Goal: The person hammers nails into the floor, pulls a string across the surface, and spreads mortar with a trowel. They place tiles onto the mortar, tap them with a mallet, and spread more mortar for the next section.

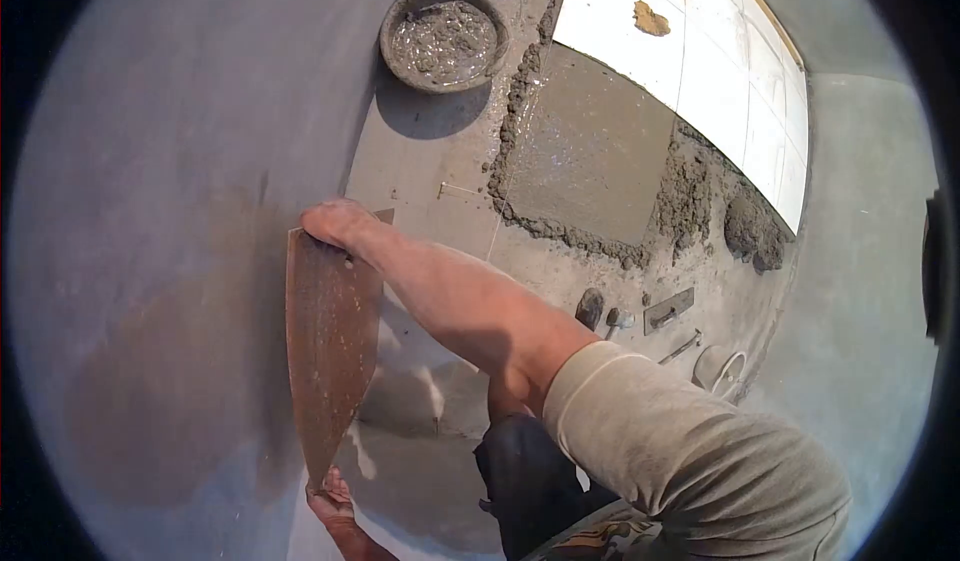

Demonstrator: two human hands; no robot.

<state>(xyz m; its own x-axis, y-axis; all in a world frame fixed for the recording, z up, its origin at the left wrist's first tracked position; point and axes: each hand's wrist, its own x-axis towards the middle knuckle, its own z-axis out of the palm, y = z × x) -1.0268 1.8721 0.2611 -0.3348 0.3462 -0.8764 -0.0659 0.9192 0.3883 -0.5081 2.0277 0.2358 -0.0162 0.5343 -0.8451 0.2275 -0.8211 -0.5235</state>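
Observation:
A large tile (335,346) stands on edge close beside the grey wall, its brown back towards me. My right hand (340,223) is closed over its upper edge, the arm stretched across the view from the right. Down at the lower corner, my left hand (332,499) grips the tile with its fingers curled round the edge. The tile's other face is hidden. To the right, a smoothed bed of wet mortar (595,151) lies on the floor, bordering laid white tiles (720,91).
A round tub (388,46) holding wet mortar stands by the wall. Rough mortar heaps (755,233) flank the bed. A mallet (590,308), a flat trowel (668,311), a hammer-like tool (683,346) and a white bucket (718,369) lie right of my arm. A thin string crosses the floor.

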